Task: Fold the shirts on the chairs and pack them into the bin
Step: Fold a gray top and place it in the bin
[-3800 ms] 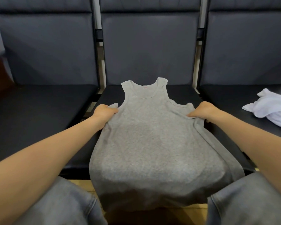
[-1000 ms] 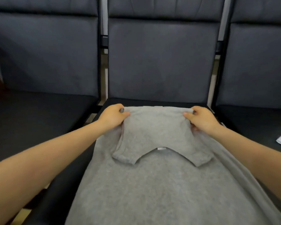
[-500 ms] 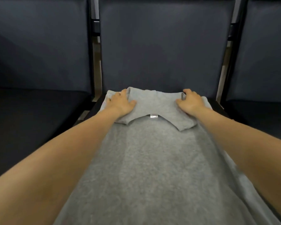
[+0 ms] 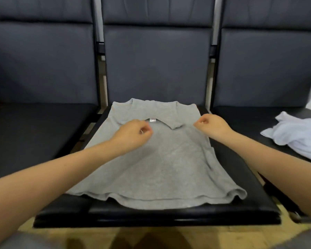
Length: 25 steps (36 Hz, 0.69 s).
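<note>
A grey sleeveless shirt [image 4: 162, 159] lies flat on the middle chair seat [image 4: 241, 194]. Its strap end is folded down over the body, with a small white label showing at the fold. My left hand [image 4: 133, 133] hovers over the shirt's upper left, fingers loosely curled and holding nothing. Over the shirt's upper right edge is my right hand [image 4: 212, 128], also loosely curled and holding nothing. A crumpled white shirt [image 4: 298, 139] lies on the right chair seat. No bin is in view.
Three dark padded chairs stand side by side; the left seat [image 4: 34, 137] holds nothing. Narrow gaps with metal frame parts separate the seats. My knees in grey jeans [image 4: 25, 239] are at the bottom edge, above a yellowish floor.
Both hands have lifted off the folded strap end and drawn back toward me. The shirt now lies wholly on the seat with its hem at the front.
</note>
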Each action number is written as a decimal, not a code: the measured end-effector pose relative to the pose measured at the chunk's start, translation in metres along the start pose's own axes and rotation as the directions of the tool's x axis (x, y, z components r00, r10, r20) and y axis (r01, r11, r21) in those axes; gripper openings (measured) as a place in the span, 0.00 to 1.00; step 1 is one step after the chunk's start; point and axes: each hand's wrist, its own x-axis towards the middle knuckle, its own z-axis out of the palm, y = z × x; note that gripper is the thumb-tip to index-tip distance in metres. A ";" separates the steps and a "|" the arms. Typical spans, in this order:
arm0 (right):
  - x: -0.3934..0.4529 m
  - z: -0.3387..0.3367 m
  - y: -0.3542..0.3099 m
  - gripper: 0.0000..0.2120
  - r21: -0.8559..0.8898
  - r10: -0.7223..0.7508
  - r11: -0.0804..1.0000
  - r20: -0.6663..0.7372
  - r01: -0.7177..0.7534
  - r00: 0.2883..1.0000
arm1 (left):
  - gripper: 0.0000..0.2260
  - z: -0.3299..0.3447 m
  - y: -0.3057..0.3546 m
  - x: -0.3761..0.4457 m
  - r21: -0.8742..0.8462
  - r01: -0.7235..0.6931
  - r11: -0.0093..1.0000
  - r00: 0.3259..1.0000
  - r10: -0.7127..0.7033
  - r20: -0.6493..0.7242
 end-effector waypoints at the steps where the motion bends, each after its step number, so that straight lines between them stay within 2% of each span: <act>1: -0.012 -0.006 0.005 0.13 -0.030 0.032 0.999 0.016 -0.031 0.999 | 0.06 0.001 0.008 -0.015 0.016 -0.052 0.999 0.998 0.051 0.033; 3: -0.031 -0.016 0.013 0.22 -0.144 0.115 0.985 0.110 -0.099 0.987 | 0.07 0.005 0.021 -0.042 0.066 -0.151 0.986 0.982 0.142 0.125; 5: -0.048 -0.024 0.015 0.28 -0.260 0.237 0.950 0.234 -0.175 0.943 | 0.12 0.008 0.030 -0.065 0.097 -0.220 0.971 0.955 0.194 0.224; 7: -0.064 -0.028 0.016 0.27 -0.286 0.310 0.932 0.302 -0.224 0.902 | 0.22 0.013 0.036 -0.086 0.111 -0.276 0.955 0.928 0.235 0.288; 9: -0.073 -0.027 0.021 0.22 -0.194 0.281 0.954 0.331 -0.226 0.901 | 0.25 0.020 0.038 -0.104 0.104 -0.304 0.947 0.912 0.258 0.318; 12: -0.083 -0.021 0.026 0.12 -0.029 0.206 0.978 0.296 -0.207 0.933 | 0.31 0.029 0.034 -0.119 0.125 -0.355 0.926 0.904 0.306 0.300; 15: -0.092 -0.021 0.025 0.08 0.105 0.186 0.973 0.183 -0.207 0.965 | 0.31 0.030 0.027 -0.124 0.107 -0.378 0.919 0.903 0.341 0.262; 17: -0.094 -0.026 0.028 0.08 0.114 0.218 0.967 0.086 -0.227 0.972 | 0.31 0.030 0.027 -0.126 0.107 -0.389 0.915 0.900 0.353 0.258; 21: -0.099 -0.036 0.045 0.13 -0.183 0.223 0.959 0.031 -0.214 0.974 | 0.31 0.030 0.028 -0.128 0.118 -0.397 0.910 0.896 0.356 0.265; 23: -0.104 -0.036 0.048 0.11 -0.302 0.185 0.938 0.034 -0.167 0.982 | 0.28 0.030 0.028 -0.127 0.095 -0.379 0.921 0.906 0.348 0.240; 25: -0.107 -0.032 0.049 0.08 -0.341 0.140 0.931 0.016 -0.126 0.990 | 0.25 0.031 0.028 -0.126 0.063 -0.357 0.932 0.917 0.337 0.212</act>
